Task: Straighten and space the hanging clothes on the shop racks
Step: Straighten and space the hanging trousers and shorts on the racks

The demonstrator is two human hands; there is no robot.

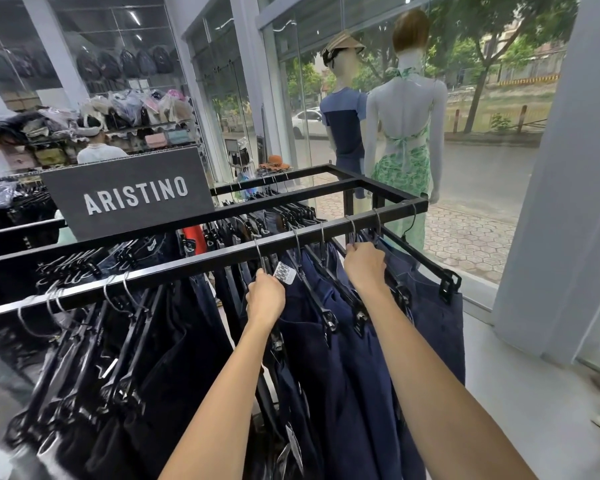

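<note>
A black metal rack rail point(194, 263) runs from lower left to upper right, hung with dark blue and black trousers on black clip hangers. My left hand point(265, 297) grips the top of one hanger just below the rail, beside a white patterned tag point(284, 273). Further right, my right hand point(366, 266) holds the neck of another hanger. Navy trousers point(329, 341) hang between my hands, on two hangers. More navy trousers point(430, 306) hang at the rail's right end. A bunch of black garments point(125, 358) crowds the left part.
A grey "ARISTINO" sign point(132, 195) stands on the rack's middle bar. Two dressed mannequins point(406, 133) stand by the glass shopfront beyond the rack. A person point(99, 150) stands among bag shelves at the back left. A white pillar point(561, 202) rises at the right.
</note>
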